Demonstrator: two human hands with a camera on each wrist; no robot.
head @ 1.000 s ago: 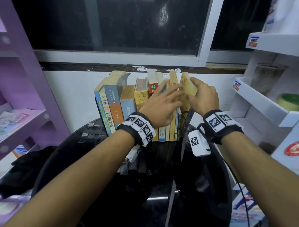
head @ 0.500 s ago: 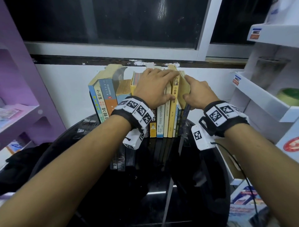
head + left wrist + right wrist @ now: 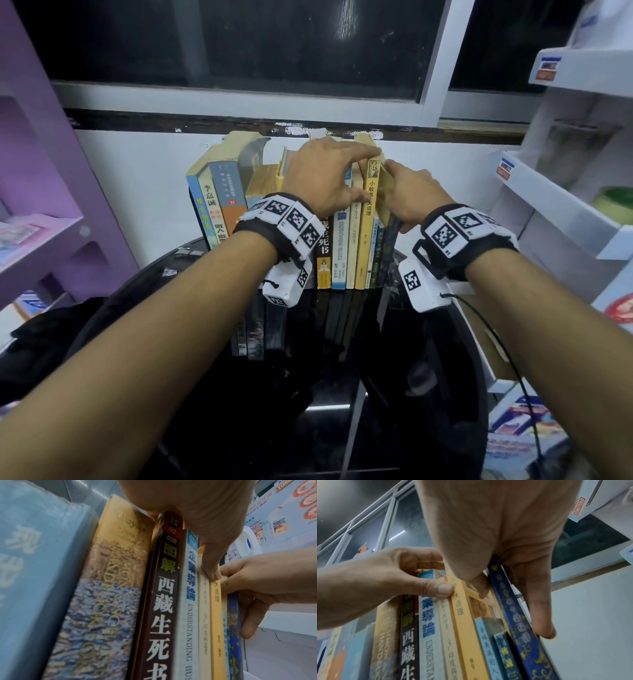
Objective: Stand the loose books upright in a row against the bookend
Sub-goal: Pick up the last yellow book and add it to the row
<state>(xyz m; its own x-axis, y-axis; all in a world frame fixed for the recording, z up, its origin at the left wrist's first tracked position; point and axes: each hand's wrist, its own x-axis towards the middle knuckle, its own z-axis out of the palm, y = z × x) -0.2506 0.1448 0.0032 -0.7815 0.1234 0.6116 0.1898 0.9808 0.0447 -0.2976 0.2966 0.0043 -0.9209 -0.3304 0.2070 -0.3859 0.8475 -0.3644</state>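
Books (image 3: 342,246) stand upright, spines outward, tightly packed.

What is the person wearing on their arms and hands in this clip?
Both forearms are bare, with no sleeves or gloves. The left hand and right hand each have a black wrist strap carrying white tiles printed with black square codes. A white camera box with the same codes hangs under each wrist. A thin black cable trails from the right box.

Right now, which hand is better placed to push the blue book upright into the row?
Right hand: its fingers already lie along the blue book at the row's end. The left hand grips books further in.
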